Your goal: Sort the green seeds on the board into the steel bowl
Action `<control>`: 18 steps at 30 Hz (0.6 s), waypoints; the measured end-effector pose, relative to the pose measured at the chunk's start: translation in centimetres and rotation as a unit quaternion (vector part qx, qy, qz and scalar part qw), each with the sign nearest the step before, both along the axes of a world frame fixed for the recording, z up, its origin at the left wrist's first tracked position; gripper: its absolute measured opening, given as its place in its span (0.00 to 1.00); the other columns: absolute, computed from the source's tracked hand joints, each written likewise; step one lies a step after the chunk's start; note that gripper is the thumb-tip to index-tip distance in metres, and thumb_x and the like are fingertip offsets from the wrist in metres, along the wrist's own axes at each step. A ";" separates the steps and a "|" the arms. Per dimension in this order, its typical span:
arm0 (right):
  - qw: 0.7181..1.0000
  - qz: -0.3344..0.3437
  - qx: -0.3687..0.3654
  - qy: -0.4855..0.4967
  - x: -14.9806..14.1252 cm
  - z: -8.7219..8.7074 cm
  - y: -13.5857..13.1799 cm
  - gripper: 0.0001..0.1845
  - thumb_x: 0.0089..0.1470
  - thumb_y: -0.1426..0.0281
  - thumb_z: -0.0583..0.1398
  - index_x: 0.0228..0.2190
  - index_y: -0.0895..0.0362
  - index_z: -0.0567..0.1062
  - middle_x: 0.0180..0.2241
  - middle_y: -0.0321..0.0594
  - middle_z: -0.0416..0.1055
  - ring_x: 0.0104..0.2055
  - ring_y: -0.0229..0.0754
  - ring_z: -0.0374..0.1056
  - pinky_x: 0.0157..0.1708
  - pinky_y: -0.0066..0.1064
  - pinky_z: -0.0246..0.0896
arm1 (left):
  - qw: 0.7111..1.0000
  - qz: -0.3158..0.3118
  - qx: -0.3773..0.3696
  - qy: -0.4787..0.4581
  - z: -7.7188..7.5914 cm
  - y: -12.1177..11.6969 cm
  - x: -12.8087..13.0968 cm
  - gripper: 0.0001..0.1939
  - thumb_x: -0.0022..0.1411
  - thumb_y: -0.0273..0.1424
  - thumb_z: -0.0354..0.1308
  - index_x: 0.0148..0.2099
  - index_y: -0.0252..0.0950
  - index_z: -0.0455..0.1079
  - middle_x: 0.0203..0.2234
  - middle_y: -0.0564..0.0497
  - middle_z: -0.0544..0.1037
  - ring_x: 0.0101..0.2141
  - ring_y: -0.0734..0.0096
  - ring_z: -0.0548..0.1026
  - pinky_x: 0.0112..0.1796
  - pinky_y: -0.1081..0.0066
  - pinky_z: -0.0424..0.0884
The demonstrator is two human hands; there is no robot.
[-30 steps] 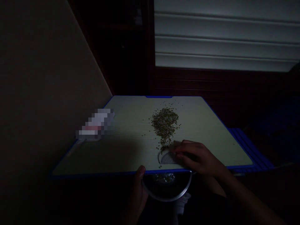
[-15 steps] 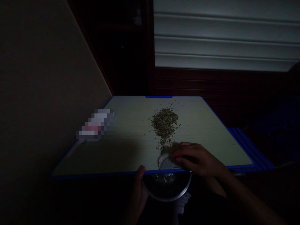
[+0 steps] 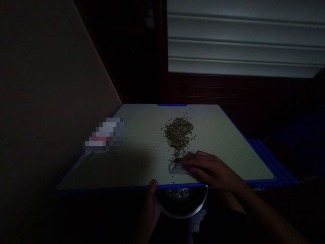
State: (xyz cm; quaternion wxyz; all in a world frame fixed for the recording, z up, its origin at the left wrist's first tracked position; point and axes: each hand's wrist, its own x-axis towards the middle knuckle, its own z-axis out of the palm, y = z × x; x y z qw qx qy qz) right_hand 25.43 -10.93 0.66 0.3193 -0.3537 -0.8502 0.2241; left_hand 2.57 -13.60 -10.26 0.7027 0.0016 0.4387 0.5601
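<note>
Nearest, one round bowl (image 3: 181, 216) sat partly under the near edge of one pale, blue-rimmed board (image 3: 137, 128), with some small grains in it, too dim to count. One left hand (image 3: 152, 200) was at the bowl's left side, thumb up by the board's edge; its other fingers were hidden, so its grip could not be told. Just beyond, one right hand (image 3: 212, 169) pinched one pale, curved piece (image 3: 179, 168) between thumb and fingers, at the near end of one heap of many grains (image 3: 179, 132) mid-board. At left lay one blurred package (image 3: 104, 135), contents unclear. Farther off, at right, was one white slatted panel (image 3: 241, 40).
</note>
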 end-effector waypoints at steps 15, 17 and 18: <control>0.998 0.039 -0.028 0.027 -0.1 0.5 -0.3 0.17 0.62 0.73 0.58 0.51 0.52 0.74 0.39 0.39 0.78 0.39 0.41 0.69 0.39 0.35 0.66 | 1.000 0.003 0.000 -0.001 0.3 0.0 0.1 0.30 0.60 0.32 0.59 0.64 0.31 0.62 0.44 0.43 0.82 0.52 0.56 0.74 0.56 0.57 0.65; 0.998 0.041 -0.031 0.028 0.0 0.5 -0.3 0.16 0.62 0.73 0.58 0.51 0.53 0.75 0.38 0.40 0.78 0.38 0.41 0.69 0.39 0.35 0.66 | 1.000 0.003 0.002 0.007 0.3 0.0 0.1 0.31 0.60 0.32 0.59 0.64 0.32 0.61 0.44 0.43 0.82 0.53 0.56 0.74 0.56 0.58 0.65; 0.998 0.040 -0.030 0.029 0.0 0.5 -0.3 0.16 0.62 0.73 0.58 0.50 0.53 0.75 0.38 0.41 0.78 0.38 0.41 0.69 0.39 0.35 0.66 | 1.000 0.000 0.000 0.009 0.3 0.0 0.1 0.30 0.60 0.32 0.59 0.64 0.32 0.62 0.44 0.43 0.82 0.52 0.56 0.74 0.56 0.58 0.65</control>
